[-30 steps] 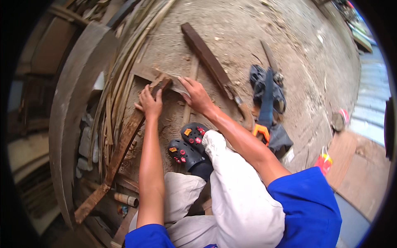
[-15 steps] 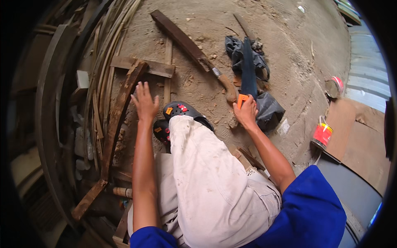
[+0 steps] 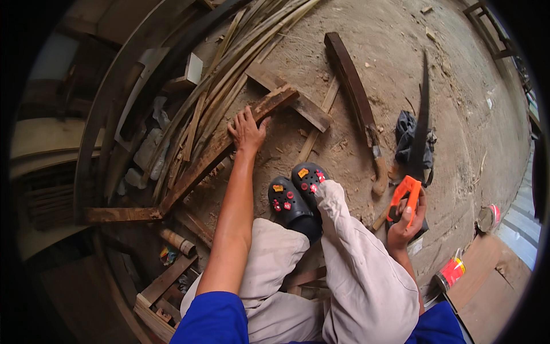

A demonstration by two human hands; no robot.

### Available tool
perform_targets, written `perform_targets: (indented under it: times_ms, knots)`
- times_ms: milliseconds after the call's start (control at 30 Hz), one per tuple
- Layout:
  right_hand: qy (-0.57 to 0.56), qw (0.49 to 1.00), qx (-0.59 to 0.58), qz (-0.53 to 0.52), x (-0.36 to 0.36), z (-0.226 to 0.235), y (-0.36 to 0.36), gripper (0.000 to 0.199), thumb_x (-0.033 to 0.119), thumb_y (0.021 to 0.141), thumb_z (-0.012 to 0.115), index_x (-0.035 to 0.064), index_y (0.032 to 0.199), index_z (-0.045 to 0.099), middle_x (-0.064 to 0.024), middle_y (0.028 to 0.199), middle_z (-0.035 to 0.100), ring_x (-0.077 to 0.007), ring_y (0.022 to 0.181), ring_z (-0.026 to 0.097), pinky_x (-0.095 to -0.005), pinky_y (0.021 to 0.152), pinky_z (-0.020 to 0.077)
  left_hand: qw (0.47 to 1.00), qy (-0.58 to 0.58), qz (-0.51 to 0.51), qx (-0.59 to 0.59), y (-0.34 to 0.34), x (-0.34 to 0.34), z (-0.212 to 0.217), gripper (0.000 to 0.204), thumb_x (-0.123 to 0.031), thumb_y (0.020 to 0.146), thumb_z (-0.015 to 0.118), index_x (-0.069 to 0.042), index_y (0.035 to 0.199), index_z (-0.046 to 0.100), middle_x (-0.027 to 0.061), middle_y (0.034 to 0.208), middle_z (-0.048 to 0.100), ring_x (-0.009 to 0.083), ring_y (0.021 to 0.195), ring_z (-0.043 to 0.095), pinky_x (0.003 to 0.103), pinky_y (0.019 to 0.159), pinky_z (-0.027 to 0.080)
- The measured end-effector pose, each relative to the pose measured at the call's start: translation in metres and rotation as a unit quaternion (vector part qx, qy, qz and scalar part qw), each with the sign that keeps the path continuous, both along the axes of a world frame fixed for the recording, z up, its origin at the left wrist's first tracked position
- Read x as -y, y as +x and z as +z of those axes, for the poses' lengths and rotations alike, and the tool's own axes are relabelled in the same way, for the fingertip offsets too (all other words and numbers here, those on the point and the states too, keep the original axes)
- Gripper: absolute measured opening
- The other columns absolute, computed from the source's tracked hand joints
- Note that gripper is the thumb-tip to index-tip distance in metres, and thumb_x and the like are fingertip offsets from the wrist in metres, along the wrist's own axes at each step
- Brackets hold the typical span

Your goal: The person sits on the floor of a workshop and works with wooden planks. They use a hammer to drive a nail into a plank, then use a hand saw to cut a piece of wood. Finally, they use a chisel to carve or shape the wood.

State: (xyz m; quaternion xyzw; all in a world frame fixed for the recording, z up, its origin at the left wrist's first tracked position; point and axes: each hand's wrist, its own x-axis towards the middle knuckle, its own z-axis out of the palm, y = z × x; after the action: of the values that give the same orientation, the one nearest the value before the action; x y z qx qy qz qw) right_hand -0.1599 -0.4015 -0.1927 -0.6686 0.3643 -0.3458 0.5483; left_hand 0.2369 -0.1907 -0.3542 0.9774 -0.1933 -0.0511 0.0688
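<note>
My left hand [image 3: 248,131] lies on a long, rough brown wooden beam [image 3: 192,175], its fingers apart across the upper part. The beam slants from lower left to upper middle and meets a shorter wooden piece [image 3: 123,215] at its lower end. My right hand [image 3: 408,225] is wrapped round the orange handle of a handsaw [image 3: 421,135]. The saw's dark blade points up and away, above a crumpled dark plastic bag [image 3: 404,133]. Left of the saw, a curved wooden handle with a metal collar [image 3: 378,169] meets a dark brown wooden length [image 3: 349,80].
Crossed wooden strips [image 3: 312,114] lie on the dirt floor beyond my dark clogs [image 3: 291,200]. Long thin strips [image 3: 229,97] and boards are heaped on the left. A wooden frame [image 3: 163,281] stands at lower left. Red cans [image 3: 451,272] stand at the right near a brown board [image 3: 481,264].
My left hand has come down onto the beam. My right hand has lifted the handsaw's handle and turned it. The view has swung left, and my feet and knees have shifted apart.
</note>
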Motion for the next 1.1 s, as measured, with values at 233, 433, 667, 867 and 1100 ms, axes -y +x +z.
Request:
perform_targets:
  times_ms: [233, 433, 667, 867, 1100]
  knots:
    - [0.004, 0.985, -0.039, 0.166, -0.028, -0.015, 0.130, 0.040, 0.012, 0.097, 0.066, -0.0004, 0.134, 0.057, -0.0065, 0.107, 0.069, -0.0091, 0.083, 0.062, -0.0255, 0.072, 0.0519, 0.999, -0.031, -0.026, 0.003, 0.012, -0.006, 0.007, 0.080, -0.067, 0.094, 0.053, -0.004, 0.144, 0.048, 0.0184, 0.133, 0.057, 0.0356, 0.127, 0.051, 0.053, 0.108, 0.030]
    - [-0.089, 0.965, -0.065, 0.237, -0.029, -0.031, 0.152, 0.036, 0.009, 0.095, 0.064, 0.0000, 0.130, 0.060, -0.0151, 0.081, 0.071, -0.0168, 0.066, 0.069, -0.0299, 0.063, 0.0528, 0.999, -0.031, -0.019, -0.015, 0.015, -0.007, 0.007, 0.080, -0.065, 0.093, 0.058, -0.004, 0.144, 0.047, 0.0173, 0.131, 0.058, 0.0336, 0.126, 0.051, 0.051, 0.109, 0.029]
    - [-0.038, 0.951, -0.105, 0.287, -0.018, -0.038, 0.138, 0.038, 0.008, 0.096, 0.063, -0.0002, 0.133, 0.059, -0.0138, 0.076, 0.070, -0.0155, 0.061, 0.068, -0.0300, 0.061, 0.0544, 0.999, 0.000, -0.018, 0.040, 0.001, -0.003, 0.001, 0.081, -0.060, 0.091, 0.064, -0.006, 0.147, 0.042, 0.0151, 0.136, 0.054, 0.0312, 0.129, 0.048, 0.050, 0.110, 0.028]
    - [-0.060, 0.947, -0.101, 0.299, -0.004, -0.041, 0.133, 0.041, 0.006, 0.095, 0.063, -0.0008, 0.135, 0.058, -0.0160, 0.087, 0.071, -0.0181, 0.071, 0.069, -0.0304, 0.069, 0.0542, 0.998, 0.043, -0.013, 0.052, -0.007, 0.001, 0.003, 0.083, -0.052, 0.088, 0.073, -0.008, 0.149, 0.038, 0.0126, 0.139, 0.049, 0.0288, 0.133, 0.042, 0.051, 0.112, 0.025]
    - [-0.020, 0.938, -0.109, 0.328, 0.016, -0.045, 0.128, 0.043, 0.006, 0.094, 0.064, -0.0011, 0.136, 0.057, -0.0165, 0.094, 0.072, -0.0179, 0.078, 0.070, -0.0303, 0.075, 0.0544, 0.998, 0.051, 0.005, 0.046, -0.016, 0.005, -0.004, 0.085, -0.042, 0.087, 0.078, -0.009, 0.151, 0.033, 0.0125, 0.144, 0.043, 0.0307, 0.139, 0.036, 0.054, 0.116, 0.021]
